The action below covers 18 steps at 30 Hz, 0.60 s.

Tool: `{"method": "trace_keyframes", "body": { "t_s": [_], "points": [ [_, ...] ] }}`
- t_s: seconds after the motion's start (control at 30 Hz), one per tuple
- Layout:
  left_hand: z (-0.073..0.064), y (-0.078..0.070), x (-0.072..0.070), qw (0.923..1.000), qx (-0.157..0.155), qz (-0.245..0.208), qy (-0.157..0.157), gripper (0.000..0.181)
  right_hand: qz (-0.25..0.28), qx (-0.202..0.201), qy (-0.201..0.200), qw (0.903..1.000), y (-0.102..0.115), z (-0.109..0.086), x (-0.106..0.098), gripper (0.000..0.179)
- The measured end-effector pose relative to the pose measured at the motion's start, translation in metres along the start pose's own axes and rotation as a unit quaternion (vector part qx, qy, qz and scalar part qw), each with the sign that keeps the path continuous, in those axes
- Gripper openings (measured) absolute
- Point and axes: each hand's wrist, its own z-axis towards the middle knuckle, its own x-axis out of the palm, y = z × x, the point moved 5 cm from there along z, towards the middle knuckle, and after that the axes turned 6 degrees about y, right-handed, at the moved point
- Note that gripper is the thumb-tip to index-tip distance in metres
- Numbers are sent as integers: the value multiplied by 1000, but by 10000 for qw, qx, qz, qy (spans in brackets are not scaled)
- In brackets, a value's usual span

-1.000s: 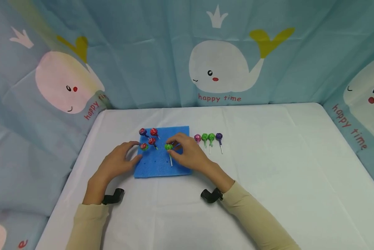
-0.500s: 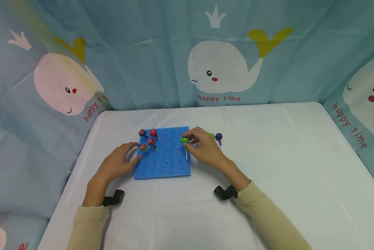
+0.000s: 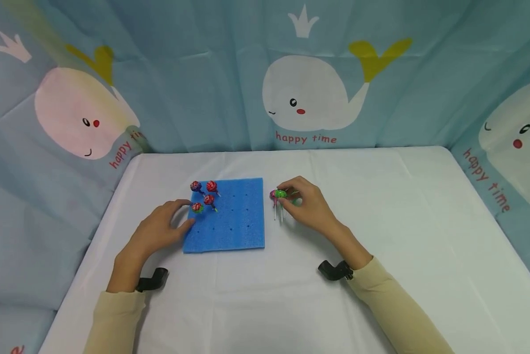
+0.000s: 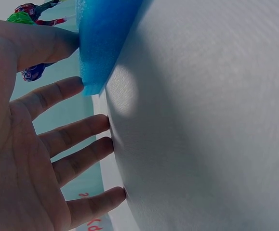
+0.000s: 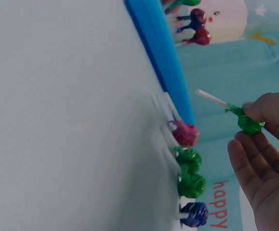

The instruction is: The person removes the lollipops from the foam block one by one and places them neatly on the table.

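The right hand [image 3: 303, 202] pinches a green lollipop [image 5: 251, 125] just right of the blue foam board [image 3: 242, 240]; its stick [image 5: 210, 97] should clear the pink lollipop [image 5: 185, 134]. Fingers spread, the left hand [image 3: 159, 227] touches the board's left edge, where light pressure should suffice.

The head view is bright, with soft shadows on the white table [image 3: 380, 221]. The left wrist view is darker, with a pale glow beside the blue pad [image 4: 103, 43]. From the right wrist, a red lollipop [image 5: 202, 36] looks fuzzy.
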Motion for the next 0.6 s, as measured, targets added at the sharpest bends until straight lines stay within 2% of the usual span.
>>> {"method": "trace_keyframes", "body": {
  "t_s": [0.17, 0.37, 0.6],
  "points": [
    [0, 0, 0, 10000, 12, -3, 29, 62, -57, 44, 13, 10000, -7, -6, -4, 26],
    [0, -3, -2, 10000, 51, -1, -59, 62, -121, 29, -183, 9998, -13, -9, -10, 27],
    [1, -7, -2, 10000, 24, 34, -65, 63, -308, 69, -150, 9994, -19, -10, -18, 27]
  ]
}}
